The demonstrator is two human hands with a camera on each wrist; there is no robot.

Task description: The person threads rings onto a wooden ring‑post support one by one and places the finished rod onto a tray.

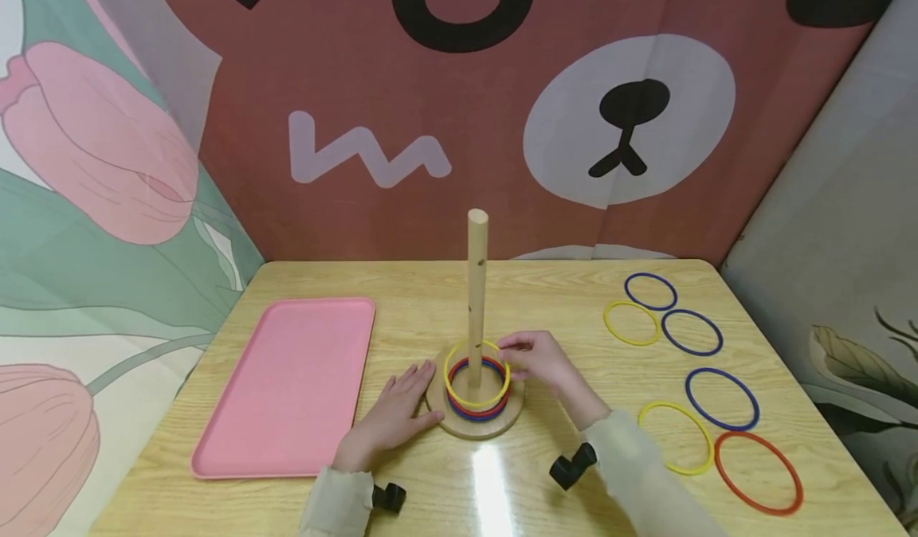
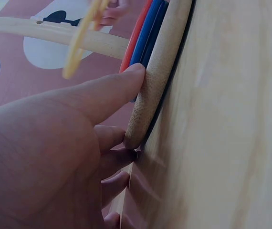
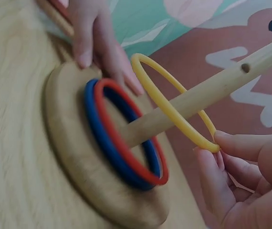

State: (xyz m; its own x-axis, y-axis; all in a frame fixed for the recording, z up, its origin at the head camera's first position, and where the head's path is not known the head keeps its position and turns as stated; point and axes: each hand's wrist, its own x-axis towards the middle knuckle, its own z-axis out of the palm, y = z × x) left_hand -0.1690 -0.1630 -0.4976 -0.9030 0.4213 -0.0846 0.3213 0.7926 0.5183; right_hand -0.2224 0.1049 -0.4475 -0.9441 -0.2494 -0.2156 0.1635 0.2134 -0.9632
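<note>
A wooden peg [image 1: 477, 282] stands upright on a round wooden base [image 3: 62, 119]. My right hand [image 1: 539, 359] pinches a yellow ring [image 3: 168, 112] between thumb and fingers; the ring encircles the peg and hangs above the base, apart from the rings below. Around the peg's foot lie a red ring [image 3: 121, 148] and, under it, blue [image 3: 98, 131]; the left wrist view suggests more than one blue ring. With fingers extended, my left hand [image 1: 393, 417] touches the base's left edge, its thumb [image 2: 121, 88] on the rim.
A pink tray [image 1: 287, 390] lies on the table's left side. To the right are blue rings [image 1: 721, 398], yellow rings [image 1: 710, 449] and a red ring [image 1: 794, 477], flat on the wood. Printed cloth [image 1: 402, 226] stands behind the table.
</note>
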